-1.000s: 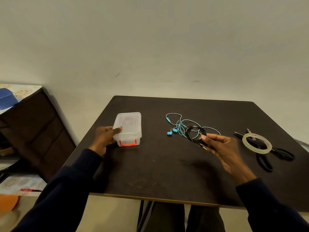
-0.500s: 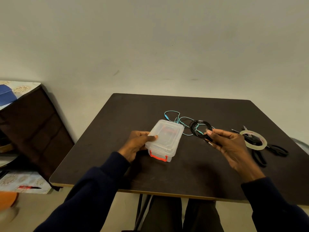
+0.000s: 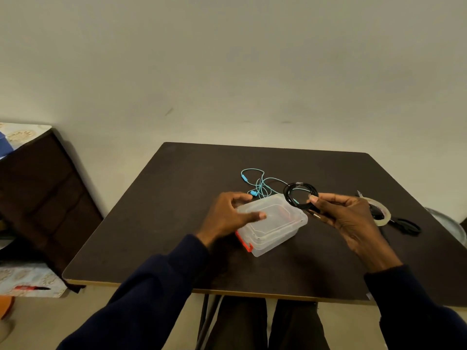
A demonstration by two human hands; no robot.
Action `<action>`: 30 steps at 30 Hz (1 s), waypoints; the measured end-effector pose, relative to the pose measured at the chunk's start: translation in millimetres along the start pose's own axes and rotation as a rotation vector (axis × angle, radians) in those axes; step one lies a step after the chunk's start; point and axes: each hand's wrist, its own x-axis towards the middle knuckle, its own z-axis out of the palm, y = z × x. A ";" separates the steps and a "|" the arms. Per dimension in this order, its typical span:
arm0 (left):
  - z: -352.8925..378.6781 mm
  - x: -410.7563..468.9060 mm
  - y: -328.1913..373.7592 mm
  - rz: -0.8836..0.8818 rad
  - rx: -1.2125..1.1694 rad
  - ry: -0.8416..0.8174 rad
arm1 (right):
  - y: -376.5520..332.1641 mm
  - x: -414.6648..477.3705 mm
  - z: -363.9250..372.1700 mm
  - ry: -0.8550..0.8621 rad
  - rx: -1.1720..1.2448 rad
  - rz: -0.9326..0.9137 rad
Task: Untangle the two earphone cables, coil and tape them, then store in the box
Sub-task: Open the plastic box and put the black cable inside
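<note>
A clear plastic box (image 3: 275, 227) with a lid and red latches sits mid-table, turned at an angle. My left hand (image 3: 228, 215) grips its left end, thumb on the lid. My right hand (image 3: 346, 215) pinches a coiled black earphone cable (image 3: 299, 194) just above the box's far right corner, its plug sticking out below my fingers. The loose blue earphone cable (image 3: 260, 184) lies on the table behind the box, uncoiled.
A roll of clear tape (image 3: 382, 214) and black scissors (image 3: 406, 226) lie to the right, partly behind my right hand. The dark table (image 3: 156, 223) ends near my lap. A dark cabinet (image 3: 38, 203) stands at the left.
My left hand slid the box from the table's left side toward the middle and turned it. My right hand kept the black coil, now close over the box.
</note>
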 end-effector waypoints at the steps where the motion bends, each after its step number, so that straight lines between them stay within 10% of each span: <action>1: 3.3 -5.7 1.5 0.017 0.113 -0.021 | 0.2 1.1 -2.5 0.015 -0.006 0.001; 10: 11.9 -0.6 10.4 0.088 0.546 -0.293 | 3.0 4.4 -16.4 0.087 -0.053 0.021; 23: -2.7 57.4 8.6 0.208 0.261 -0.640 | -6.5 -6.8 -25.1 0.159 -0.029 -0.026; 30: -30.0 44.9 -5.8 0.182 0.127 -0.528 | -4.2 -2.8 -21.1 0.144 -0.019 -0.016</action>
